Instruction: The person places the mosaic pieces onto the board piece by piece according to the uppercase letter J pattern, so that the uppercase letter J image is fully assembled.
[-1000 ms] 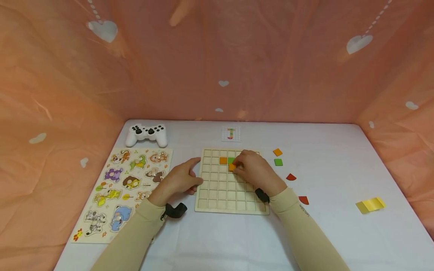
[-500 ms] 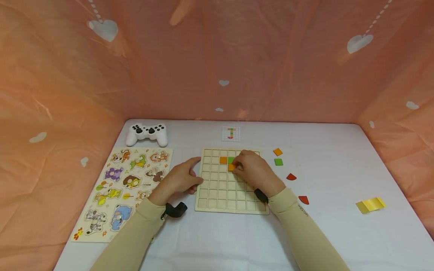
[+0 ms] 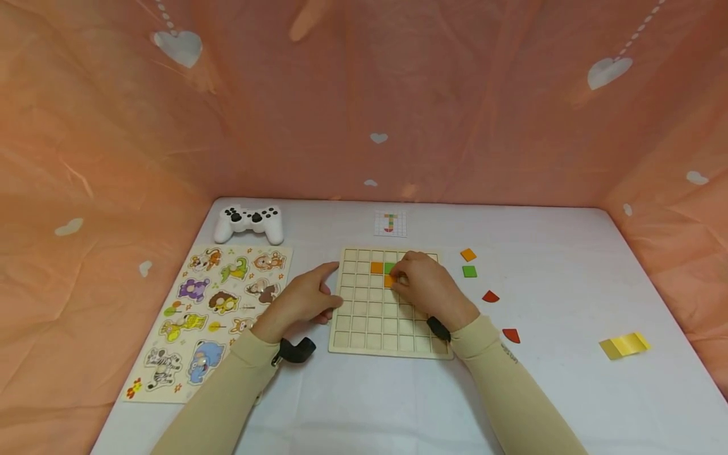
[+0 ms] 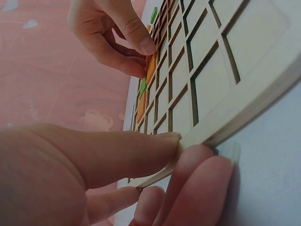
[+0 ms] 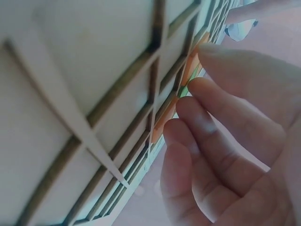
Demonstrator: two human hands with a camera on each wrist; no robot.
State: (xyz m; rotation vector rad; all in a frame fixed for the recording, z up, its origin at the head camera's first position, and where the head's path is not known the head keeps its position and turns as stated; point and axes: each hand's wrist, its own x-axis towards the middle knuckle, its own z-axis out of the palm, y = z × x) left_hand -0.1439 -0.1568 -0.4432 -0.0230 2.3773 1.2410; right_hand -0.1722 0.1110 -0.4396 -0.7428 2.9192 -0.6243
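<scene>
A pale wooden grid board (image 3: 366, 323) lies at the middle of the table. My left hand (image 3: 303, 296) holds its left edge; in the left wrist view the thumb lies on the rim and other fingers curl beside it. My right hand (image 3: 428, 283) pinches an orange square tile (image 3: 388, 281), low in a cell, between thumb and index finger. Above that cell sits a green square (image 3: 389, 268), and left of the green one an orange square (image 3: 377, 268). The right wrist view shows an orange tile (image 5: 162, 123) on the green one's other side, hidden in the head view.
Right of the board lie a loose orange square (image 3: 468, 254), a green square (image 3: 469, 272) and two red quarter-circles (image 3: 490, 296). A pattern card (image 3: 390, 224) is behind it. Left are an animal puzzle (image 3: 207, 316) and a white game controller (image 3: 249, 223); far right, a yellow strip (image 3: 624, 345).
The orange square under my right hand has shifted slightly and now lines up with the cell beneath the green one. My left hand stays at the board's edge. The head view has shifted slightly.
</scene>
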